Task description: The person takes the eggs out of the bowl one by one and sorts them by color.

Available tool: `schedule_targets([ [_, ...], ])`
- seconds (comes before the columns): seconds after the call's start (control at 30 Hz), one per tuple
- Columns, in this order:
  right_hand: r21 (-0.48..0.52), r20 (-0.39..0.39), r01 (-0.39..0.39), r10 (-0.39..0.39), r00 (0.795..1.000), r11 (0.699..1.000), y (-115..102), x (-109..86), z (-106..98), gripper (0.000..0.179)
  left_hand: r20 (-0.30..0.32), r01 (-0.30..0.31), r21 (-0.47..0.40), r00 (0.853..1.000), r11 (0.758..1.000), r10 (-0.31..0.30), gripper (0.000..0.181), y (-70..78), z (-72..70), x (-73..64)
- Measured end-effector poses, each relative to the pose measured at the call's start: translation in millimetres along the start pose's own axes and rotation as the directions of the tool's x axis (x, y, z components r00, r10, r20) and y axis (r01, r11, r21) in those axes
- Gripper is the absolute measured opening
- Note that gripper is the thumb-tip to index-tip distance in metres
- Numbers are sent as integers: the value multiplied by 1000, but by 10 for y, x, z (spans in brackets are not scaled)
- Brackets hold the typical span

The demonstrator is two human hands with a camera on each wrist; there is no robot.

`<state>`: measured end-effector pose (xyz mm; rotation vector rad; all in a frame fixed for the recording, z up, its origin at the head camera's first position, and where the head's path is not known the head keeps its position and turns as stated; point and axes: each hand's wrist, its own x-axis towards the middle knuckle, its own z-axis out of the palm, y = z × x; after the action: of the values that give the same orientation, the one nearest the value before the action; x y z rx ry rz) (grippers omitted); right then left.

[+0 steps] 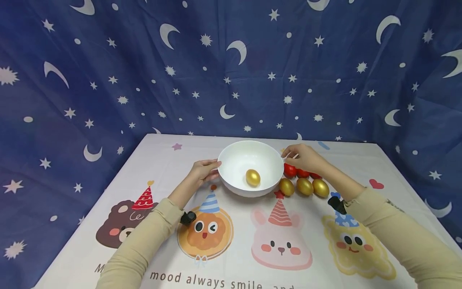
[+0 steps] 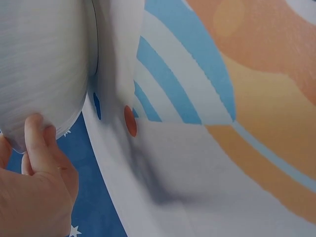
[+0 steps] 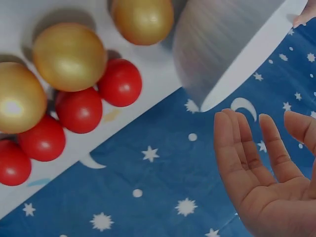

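Observation:
A white bowl is tilted toward me in the head view, with one golden egg lying inside. My left hand grips its left side, thumb at the rim and fingers underneath. The left wrist view shows those fingertips against the bowl's outer wall. At the right rim is my right hand; in the right wrist view its fingers are extended just off the rim, holding nothing. Right of the bowl, three golden eggs lie in a row, with several red eggs behind them.
The table wears a white cloth printed with cartoon animals, party hats and lettering. A dark blue curtain with white moons and stars hangs behind and along the sides.

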<state>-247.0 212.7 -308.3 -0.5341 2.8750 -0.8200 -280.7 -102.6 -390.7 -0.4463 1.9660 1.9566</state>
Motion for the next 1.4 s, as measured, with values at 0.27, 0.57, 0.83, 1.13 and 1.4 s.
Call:
schedule_targets([
  [0.27, 3, 33, 12, -12, 999, 1000, -135, 100, 29, 23, -4, -3, -1, 1000, 1000, 3, 44, 8, -5, -24],
  [0.57, -41, 82, 21, -18, 996, 999, -338, 268, 35, 23, -6, -1, -2, 1000, 1000, 1, 45, 20, 5, -19],
  [0.83, -86, 150, -4, 17, 989, 996, -469, 409, 46, 23, -9, -5, 3, 1000, 1000, 5, 46, 12, 18, -1],
  [1.13, -120, 303, -93, 125, 945, 988, -579, 629, 49, 30, -6, -7, -9, 1000, 1000, 7, 44, -37, 15, -10],
  [1.4, -157, 476, -126, 187, 859, 980, -691, 839, 82, 35, -2, -47, -31, 999, 998, 47, 43, -28, 10, -25],
])
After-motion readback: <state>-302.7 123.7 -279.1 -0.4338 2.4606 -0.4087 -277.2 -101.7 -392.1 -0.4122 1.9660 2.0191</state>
